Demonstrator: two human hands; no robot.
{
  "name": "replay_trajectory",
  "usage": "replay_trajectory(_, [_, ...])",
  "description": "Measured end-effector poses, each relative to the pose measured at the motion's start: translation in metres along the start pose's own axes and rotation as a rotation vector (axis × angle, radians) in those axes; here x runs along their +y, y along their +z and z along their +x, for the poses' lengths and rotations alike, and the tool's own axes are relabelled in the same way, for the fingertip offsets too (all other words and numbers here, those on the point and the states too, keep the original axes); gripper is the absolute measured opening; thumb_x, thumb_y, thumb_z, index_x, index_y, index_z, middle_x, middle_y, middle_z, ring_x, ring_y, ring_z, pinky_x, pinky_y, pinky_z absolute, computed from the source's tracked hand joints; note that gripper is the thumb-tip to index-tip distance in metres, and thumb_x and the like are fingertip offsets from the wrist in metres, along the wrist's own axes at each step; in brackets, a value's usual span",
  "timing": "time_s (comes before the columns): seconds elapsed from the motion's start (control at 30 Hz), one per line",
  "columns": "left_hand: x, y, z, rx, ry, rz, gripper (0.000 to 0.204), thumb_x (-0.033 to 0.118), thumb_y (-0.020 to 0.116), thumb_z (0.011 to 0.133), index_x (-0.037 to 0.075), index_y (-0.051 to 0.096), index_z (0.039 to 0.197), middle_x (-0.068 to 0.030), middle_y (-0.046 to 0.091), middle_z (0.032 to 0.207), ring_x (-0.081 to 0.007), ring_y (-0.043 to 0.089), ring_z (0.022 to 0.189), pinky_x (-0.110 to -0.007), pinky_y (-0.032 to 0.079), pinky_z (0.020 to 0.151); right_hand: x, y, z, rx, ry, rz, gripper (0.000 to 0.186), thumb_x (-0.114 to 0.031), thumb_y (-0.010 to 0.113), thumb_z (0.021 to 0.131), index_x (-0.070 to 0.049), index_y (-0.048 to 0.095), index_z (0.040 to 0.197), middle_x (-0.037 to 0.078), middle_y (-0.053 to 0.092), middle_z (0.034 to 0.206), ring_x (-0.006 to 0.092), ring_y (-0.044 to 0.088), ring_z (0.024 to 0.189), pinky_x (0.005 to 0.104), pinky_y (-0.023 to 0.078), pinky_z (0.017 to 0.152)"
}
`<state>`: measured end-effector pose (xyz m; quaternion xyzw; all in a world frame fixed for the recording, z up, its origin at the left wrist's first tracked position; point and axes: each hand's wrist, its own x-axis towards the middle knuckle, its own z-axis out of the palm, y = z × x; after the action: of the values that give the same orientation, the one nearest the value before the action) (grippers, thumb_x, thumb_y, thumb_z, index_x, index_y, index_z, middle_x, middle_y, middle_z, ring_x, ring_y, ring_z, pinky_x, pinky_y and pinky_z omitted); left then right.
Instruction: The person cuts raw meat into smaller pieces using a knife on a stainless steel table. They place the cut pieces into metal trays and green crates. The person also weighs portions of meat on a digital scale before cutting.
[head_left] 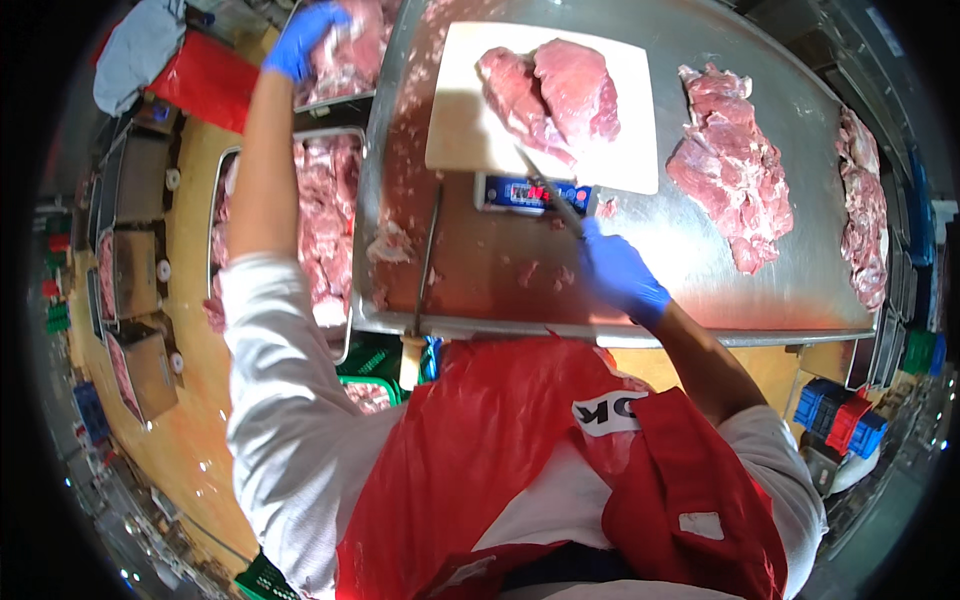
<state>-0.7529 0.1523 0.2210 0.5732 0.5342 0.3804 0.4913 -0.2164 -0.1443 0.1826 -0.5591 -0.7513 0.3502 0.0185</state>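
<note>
My blue-gloved left hand (300,45) reaches into an upper steel tray of raw meat, fingers closed on a piece (345,65). My right hand (620,270), gloved in blue, grips a knife (560,205), its blade angled toward the meat pieces (575,90) on a white cutting board (455,135). The board rests on a scale (510,195) with a blue display panel. A long thin tool (410,362) with a pale handle lies over the table's near edge. More raw meat fills a tray (330,210) beside my left forearm.
The steel table (770,310) holds meat piles (730,170) at centre right and along the right edge (860,220). Stacked bins with meat (140,270) line the left. A green crate (360,380) sits below; coloured crates (840,415) stand lower right. Red material (205,80) and pale cloth are upper left.
</note>
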Motion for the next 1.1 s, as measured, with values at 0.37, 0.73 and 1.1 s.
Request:
replay_trajectory(0.37, [0.021, 0.27, -0.058, -0.214, 0.502, -0.312, 0.056, 0.013, 0.067, 0.083, -0.003, 0.047, 0.133, -0.0135, 0.067, 0.096, -0.0248, 0.065, 0.09, -0.035, 0.053, 0.086, 0.115, -0.089, 0.051, 0.499, 0.002, 1.019, 0.02, -0.022, 0.053, 0.102, -0.003, 0.055, 0.108, 0.006, 0.061, 0.093, 0.0135, 0.062, 0.078, 0.0287, 0.052, 0.069])
replay_trajectory(0.73, [0.001, 0.36, 0.004, -0.12, 0.235, -0.006, 0.078, 0.04, 0.082, 0.074, -0.004, 0.051, 0.132, -0.0154, 0.063, 0.122, -0.026, 0.059, 0.113, -0.036, 0.048, 0.099, 0.082, -0.07, 0.14, 0.142, -0.217, 1.368, 0.018, -0.023, 0.062, 0.097, -0.006, 0.062, 0.104, 0.0, 0.061, 0.088, 0.01, 0.059, 0.078, 0.0253, 0.053, 0.073])
replay_trajectory(1.1, [0.014, 0.29, -0.012, -0.012, 0.5, 0.265, 0.058, 0.022, 0.075, 0.083, 0.009, 0.054, 0.136, -0.013, 0.055, 0.133, -0.0282, 0.054, 0.12, -0.038, 0.048, 0.099, 0.069, -0.025, 0.042, 0.307, 0.024, 0.976, 0.027, -0.023, 0.054, 0.102, 0.003, 0.051, 0.108, 0.012, 0.067, 0.084, 0.0213, 0.067, 0.073, 0.0338, 0.054, 0.064])
